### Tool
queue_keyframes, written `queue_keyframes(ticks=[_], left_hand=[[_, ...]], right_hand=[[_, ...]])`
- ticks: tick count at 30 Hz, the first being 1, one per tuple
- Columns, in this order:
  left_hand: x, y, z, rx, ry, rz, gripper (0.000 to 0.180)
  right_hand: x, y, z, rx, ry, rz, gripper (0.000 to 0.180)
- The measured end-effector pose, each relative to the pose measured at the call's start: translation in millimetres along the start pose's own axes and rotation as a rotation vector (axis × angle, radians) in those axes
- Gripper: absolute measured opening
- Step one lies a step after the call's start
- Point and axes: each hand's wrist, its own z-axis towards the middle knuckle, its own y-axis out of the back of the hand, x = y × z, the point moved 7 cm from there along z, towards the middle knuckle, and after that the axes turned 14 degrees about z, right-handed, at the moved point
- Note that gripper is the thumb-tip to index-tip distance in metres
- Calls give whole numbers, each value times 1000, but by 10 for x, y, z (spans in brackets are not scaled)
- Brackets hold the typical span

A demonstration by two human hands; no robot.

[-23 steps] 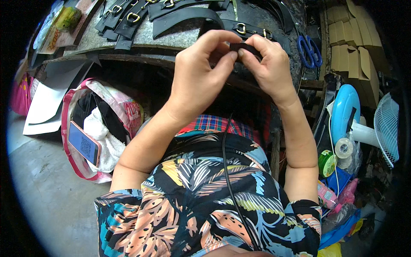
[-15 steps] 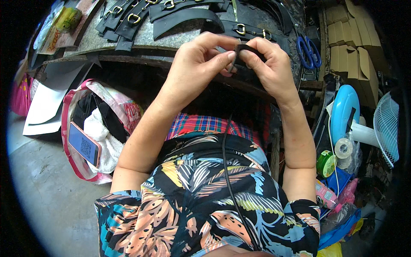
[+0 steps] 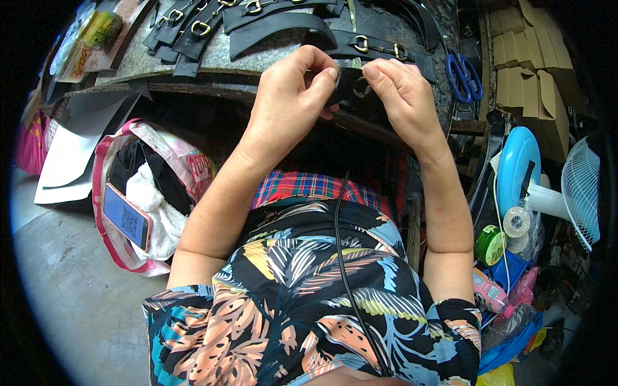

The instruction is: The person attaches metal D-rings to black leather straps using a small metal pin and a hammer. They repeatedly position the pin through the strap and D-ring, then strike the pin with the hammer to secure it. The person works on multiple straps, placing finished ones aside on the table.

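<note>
Two bare hands meet over the near edge of a workbench (image 3: 219,65), with a small black strip (image 3: 344,82) between their fingertips. The left hand (image 3: 290,90) curls inward, thumb and forefinger drawn together, seemingly pinching the strip's near end; where the strip runs from there is lost against the dark behind it. The right hand (image 3: 409,96) has its fingers lying close beside one another, the thumb near the forefinger; whether they grip anything cannot be told. Just below those right fingertips shows a thin metal ring (image 3: 361,94), and whether it is joined to the strip is unclear. A moment ago both hands held the black piece fingertip to fingertip; now a gap has opened between them and the ring has come into view. This suggests the piece is being turned or refitted in the fingers, with the handling unfinished. Beyond the hands, a black strap with metal fittings (image 3: 380,46) and a plain curved black strap (image 3: 277,32) lie on the bench. To the right are blue-handled scissors (image 3: 465,83), then tan cartons (image 3: 531,93) and a fan (image 3: 582,193). At lower left, a phone (image 3: 127,217) rests on an open bag (image 3: 194,161).
</note>
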Motion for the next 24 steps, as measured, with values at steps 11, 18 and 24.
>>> queue_keyframes(ticks=[11,18,24], left_hand=[[-53,19,-89,33,-21,-87,19],[-231,88,-88,-212,-249,244,25],[-347,27,-172,-260,-473,680,27]], right_hand=[[-25,-21,-13,57,-10,-21,21],[44,19,-19,62,34,30,20],[245,-28,-86,7,154,-382,26]])
